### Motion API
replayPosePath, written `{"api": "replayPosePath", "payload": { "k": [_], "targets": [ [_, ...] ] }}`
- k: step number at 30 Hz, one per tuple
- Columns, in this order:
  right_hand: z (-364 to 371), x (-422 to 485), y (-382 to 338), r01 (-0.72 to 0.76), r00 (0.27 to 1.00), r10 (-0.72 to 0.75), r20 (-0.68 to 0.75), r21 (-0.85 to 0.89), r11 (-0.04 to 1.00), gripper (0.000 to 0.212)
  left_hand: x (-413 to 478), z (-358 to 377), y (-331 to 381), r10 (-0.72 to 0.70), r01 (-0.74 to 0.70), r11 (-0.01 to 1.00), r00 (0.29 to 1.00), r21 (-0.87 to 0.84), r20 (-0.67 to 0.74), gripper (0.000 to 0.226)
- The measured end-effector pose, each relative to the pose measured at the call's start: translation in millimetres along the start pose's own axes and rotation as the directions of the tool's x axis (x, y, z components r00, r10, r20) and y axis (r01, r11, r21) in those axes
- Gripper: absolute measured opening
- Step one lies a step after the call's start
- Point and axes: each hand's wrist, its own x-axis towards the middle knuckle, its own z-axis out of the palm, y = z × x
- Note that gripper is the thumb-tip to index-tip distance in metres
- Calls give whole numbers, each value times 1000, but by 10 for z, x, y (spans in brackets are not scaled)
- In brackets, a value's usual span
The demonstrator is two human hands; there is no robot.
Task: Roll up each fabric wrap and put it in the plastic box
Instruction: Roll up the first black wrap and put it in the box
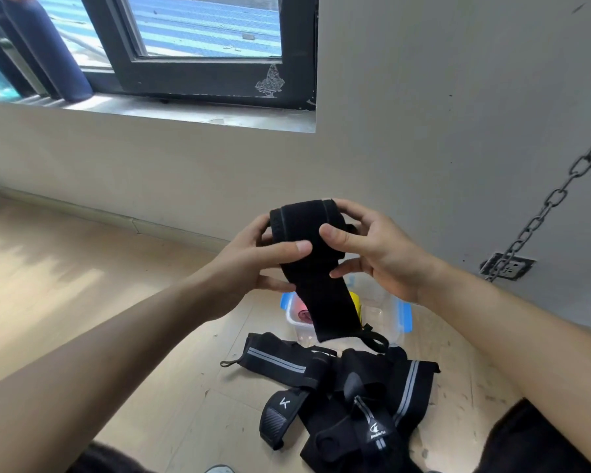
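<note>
two hands show, a left hand [263, 257] and a right hand [376, 254], and both grip the one black wrap [321, 295] held up between them. there is one plastic box [301, 332], with two blue clips [405, 319] in view, one on each side. in it lie one pink roll [302, 314] and one yellow item [355, 298], too hidden to name. one heap of black wraps [348, 397] lies before the box; they overlap too much for an exact count, but at least two bear grey stripes. there is also one chain [543, 213], one wall socket [512, 266], one window [198, 73] and one dark blue bottle [69, 63].
</note>
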Motion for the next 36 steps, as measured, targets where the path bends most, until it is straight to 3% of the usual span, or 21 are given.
{"api": "replayPosePath", "payload": {
  "k": [5,10,14,19,24,29,36],
  "targets": [
    [-23,1,24,38,999,-37,-23,30,999,65,-7,-4,-2,-138,137,990,990,36,23,58],
    [-25,12,29,-8,999,8,37,6,1000,69,17,-37,-21,-74,76,997,994,24,-76,54],
    [-31,17,7,-101,988,105,115,-46,994,46,10,-48,-26,-48,48,999,995,-4,-92,55],
    [-26,15,-35,-182,978,190,81,-89,979,55,-4,-40,-45,27,-28,1000,997,-14,-71,60],
    [-77,9,-16,-116,991,117,66,-25,993,49,13,-39,-44,31,-31,999,999,-16,-40,65],
    [-90,18,7,-32,999,30,35,60,998,49,0,-19,-19,-94,94,996,992,5,84,58],
    [-58,15,70,16,996,-17,84,12,1000,60,16,-19,-19,-114,114,993,993,-12,12,55]
  ]
}}
